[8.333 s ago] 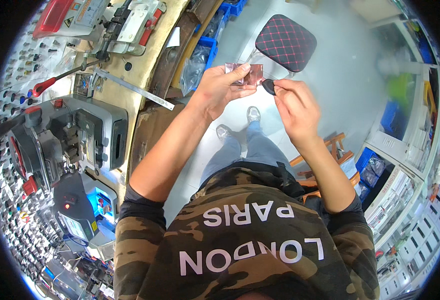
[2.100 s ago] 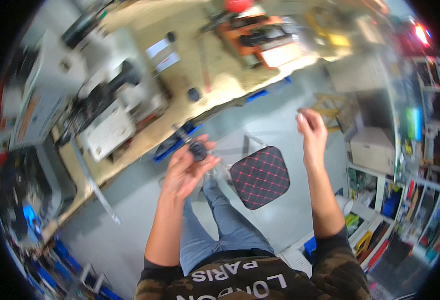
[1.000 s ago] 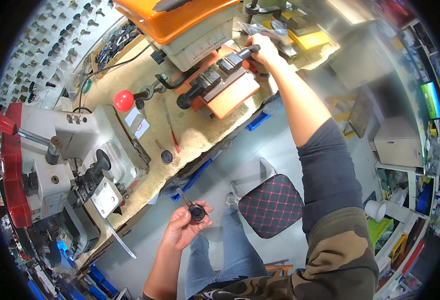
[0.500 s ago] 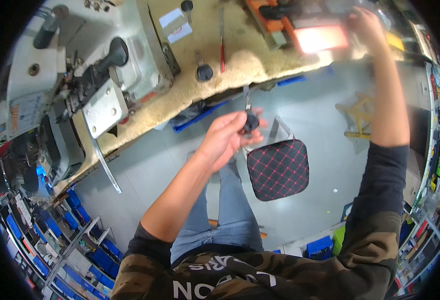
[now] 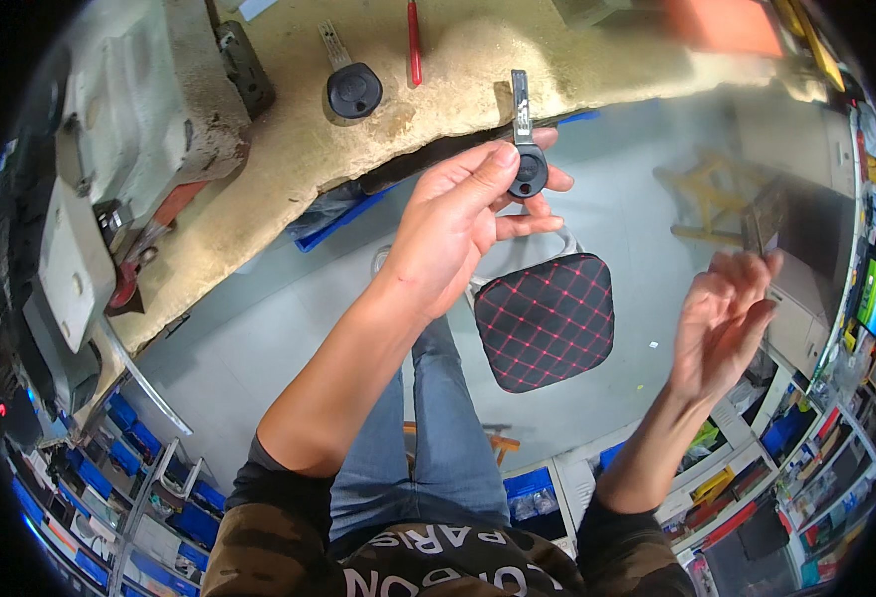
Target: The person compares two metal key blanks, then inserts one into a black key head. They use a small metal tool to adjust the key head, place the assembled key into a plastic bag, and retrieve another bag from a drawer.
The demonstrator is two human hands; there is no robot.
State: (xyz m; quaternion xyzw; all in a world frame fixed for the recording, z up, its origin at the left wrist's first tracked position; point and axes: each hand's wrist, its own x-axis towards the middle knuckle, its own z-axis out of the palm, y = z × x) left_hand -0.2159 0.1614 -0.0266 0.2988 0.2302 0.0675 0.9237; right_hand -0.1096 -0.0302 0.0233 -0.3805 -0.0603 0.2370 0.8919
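Head view, and we have the black-headed car key at upper centre, pinched by its head in our left hand: thumb at the left edge, fingers behind, blade pointing up clear of them. It looks light and stiff, perhaps slightly slick; we'd grip the rounded head, leaving the blade free. Right of frame, our right hand curls loosely; we can't tell whether it holds anything.
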